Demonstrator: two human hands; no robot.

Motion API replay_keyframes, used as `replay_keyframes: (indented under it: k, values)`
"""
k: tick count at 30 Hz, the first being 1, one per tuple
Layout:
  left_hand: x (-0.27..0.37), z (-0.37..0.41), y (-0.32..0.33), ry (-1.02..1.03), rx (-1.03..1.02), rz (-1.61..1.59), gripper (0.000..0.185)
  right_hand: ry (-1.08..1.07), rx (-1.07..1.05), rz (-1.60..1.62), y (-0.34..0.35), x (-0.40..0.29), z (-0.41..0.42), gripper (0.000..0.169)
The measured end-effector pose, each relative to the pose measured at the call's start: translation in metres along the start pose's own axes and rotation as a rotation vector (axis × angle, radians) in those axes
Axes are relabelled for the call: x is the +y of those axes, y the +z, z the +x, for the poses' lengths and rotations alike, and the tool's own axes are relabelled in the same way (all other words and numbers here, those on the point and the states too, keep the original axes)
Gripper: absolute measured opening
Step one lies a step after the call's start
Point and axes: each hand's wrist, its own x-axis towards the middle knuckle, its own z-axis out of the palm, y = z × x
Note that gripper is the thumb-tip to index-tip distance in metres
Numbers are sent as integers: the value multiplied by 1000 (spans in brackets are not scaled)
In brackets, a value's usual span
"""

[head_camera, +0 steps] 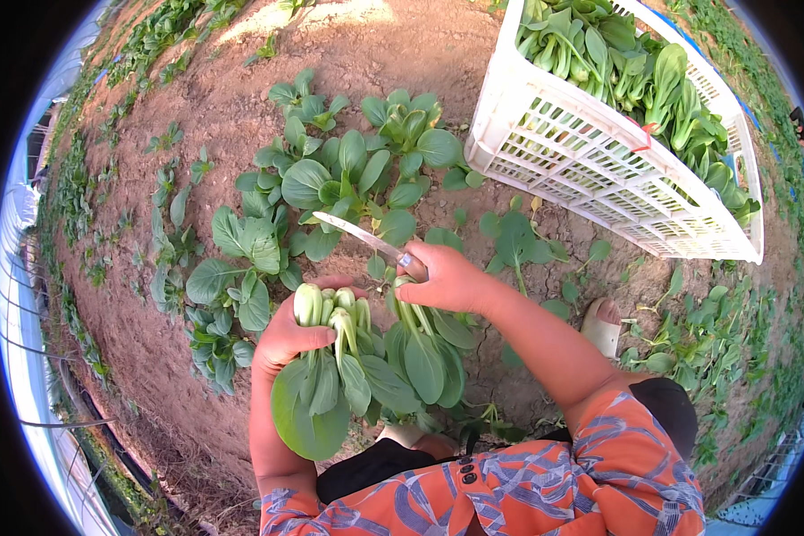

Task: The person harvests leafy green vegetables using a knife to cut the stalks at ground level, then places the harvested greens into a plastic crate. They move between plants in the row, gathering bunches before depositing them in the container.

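Note:
My left hand (pixel 291 331) is closed around a bunch of cut bok choy (pixel 342 328), with the pale stem bases up and the leaves hanging down. My right hand (pixel 445 278) grips the wooden handle of a knife (pixel 362 234), whose blade points up and to the left, past the bunch. Under the right thumb hangs another bok choy (pixel 425 355), its base against the hand and its leaves downward. Just beyond the blade, rooted bok choy plants (pixel 348 174) grow in the soil.
A white plastic crate (pixel 596 174) full of bok choy (pixel 643 80) stands at the upper right. More plants (pixel 248 248) grow at the left. Loose leaves and small plants (pixel 703 335) lie or grow on the right. My shoe (pixel 601 328) rests on the dry soil (pixel 154 348).

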Motion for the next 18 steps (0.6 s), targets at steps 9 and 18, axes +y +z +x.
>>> replay_keyframes:
  k: [9,18]
  values:
    - [-15,30,24,20,167,-183,66,45,108,281,2,-2,23,27]
    - [-46,42,25,73,259,-285,72,241,139,331,14,11,32,25]
